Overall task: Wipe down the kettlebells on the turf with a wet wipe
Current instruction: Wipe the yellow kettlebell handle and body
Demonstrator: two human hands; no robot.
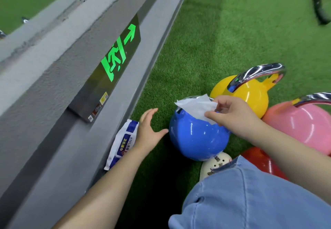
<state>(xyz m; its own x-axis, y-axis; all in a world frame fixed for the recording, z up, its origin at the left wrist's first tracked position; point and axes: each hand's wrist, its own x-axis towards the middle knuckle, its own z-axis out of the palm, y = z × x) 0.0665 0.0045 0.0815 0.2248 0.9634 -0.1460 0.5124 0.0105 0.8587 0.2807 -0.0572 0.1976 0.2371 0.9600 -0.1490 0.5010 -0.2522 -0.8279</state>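
Head view: right hand (232,116) pinches a limp wet wipe (195,107) over the blue kettlebell (197,135), centre frame on turf (223,40); left hand (148,130) spread, holding nothing, beside it. Shell looks glossy, probably slippery and heavy; steady by handle, mostly hidden

Bright, even overhead light; white glare streaks on the glossy blue kettlebell (198,139); dark shadow at bottom centre; wide-angle bending at edges.

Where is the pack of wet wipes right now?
In the head view, the pack of wet wipes lies on the turf at lower left, against the grey wall base, just beyond the open left hand.
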